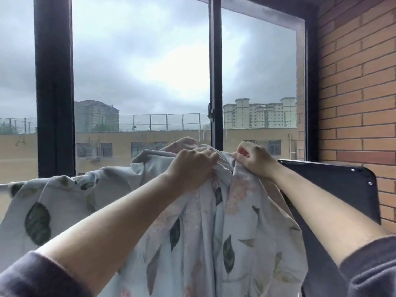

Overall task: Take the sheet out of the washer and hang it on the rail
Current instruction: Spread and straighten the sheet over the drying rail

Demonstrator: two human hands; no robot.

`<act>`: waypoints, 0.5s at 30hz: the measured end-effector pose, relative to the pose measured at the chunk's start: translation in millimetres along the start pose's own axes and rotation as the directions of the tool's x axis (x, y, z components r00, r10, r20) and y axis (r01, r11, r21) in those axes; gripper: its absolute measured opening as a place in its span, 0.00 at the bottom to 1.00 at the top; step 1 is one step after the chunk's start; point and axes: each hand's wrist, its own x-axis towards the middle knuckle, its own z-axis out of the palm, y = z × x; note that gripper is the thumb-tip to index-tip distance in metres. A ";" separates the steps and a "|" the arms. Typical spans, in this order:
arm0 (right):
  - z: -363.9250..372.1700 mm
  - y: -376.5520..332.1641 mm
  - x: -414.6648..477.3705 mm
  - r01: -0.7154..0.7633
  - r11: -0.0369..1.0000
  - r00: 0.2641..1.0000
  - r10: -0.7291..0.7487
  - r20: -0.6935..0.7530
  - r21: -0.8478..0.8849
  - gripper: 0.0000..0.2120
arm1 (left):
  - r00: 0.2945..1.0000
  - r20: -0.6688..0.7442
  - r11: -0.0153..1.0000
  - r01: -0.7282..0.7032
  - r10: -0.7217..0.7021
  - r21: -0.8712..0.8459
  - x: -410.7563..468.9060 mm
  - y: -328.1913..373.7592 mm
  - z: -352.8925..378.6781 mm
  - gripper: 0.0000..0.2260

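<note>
Filling most of the view, a tall window (141,67) with thick black frames looked out on a heavy grey sky, a long tan building and pale tower blocks behind it. A red brick wall (355,86) closed off the right side, meeting the window frame at the corner. Below it, a black panel (334,185) with rounded corners and small screws stood against the wall, just behind the right forearm.

The sheet (214,243), pale blue-white with dark green leaves and faint pink flowers, spread across the lower half of the view. Its left part draped over the rail (4,185), of which only a short pale end showed at the far left edge; the rest lay hidden under the cloth. Its middle part rose to a bunched peak in front of the window's central post and hung down from there in long folds.

Both forearms reached up and forward, bare to the pushed-back dark sleeves (32,279) at the bottom corners. The left hand (190,166) was closed over the gathered top of the sheet, fingers curled into the fabric. The right hand (255,157), just beside it and almost touching, pinched a fold of the same bunched edge between thumb and bent fingers.
</note>
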 end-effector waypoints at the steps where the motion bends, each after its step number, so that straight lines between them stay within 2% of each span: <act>1: -4.2 6.7 -0.3 0.019 0.999 0.999 -0.018 0.044 -0.031 0.09 | 0.998 0.024 0.998 0.057 -0.058 0.027 4.4 -0.3 2.1 0.06; 3: -10.4 14.4 -1.1 0.017 0.999 0.991 -0.011 0.130 -0.047 0.13 | 0.978 0.093 0.980 0.180 -0.188 0.084 15.0 -1.9 2.7 0.06; 6: -16.0 10.9 -4.2 -0.099 0.991 0.960 0.070 0.271 0.094 0.33 | 0.949 0.146 0.959 0.268 -0.279 0.090 33.1 -6.5 8.5 0.07; 7: -14.5 8.7 -3.7 -0.126 0.988 0.941 0.090 0.327 0.093 0.34 | 0.938 0.170 0.953 0.297 -0.303 0.064 38.5 -7.7 12.1 0.06; 8: -12.6 7.1 -2.7 -0.126 0.991 0.932 0.100 0.348 0.053 0.32 | 0.931 0.180 0.948 0.315 -0.318 0.044 43.2 -7.8 16.2 0.06; 10: -10.8 2.7 3.9 -0.087 0.996 0.947 0.084 0.310 -0.006 0.21 | 0.925 0.178 0.941 0.338 -0.335 0.013 50.3 -7.0 22.8 0.06; 12: -15.7 2.2 9.4 -0.082 0.996 0.948 0.064 0.311 0.047 0.12 | 0.925 0.149 0.936 0.353 -0.350 0.004 57.6 -3.7 27.9 0.06; 15: -29.2 11.3 15.8 -0.116 0.976 0.962 0.064 0.265 0.185 0.09 | 0.907 0.118 0.914 0.405 -0.405 0.026 67.3 -3.6 27.1 0.06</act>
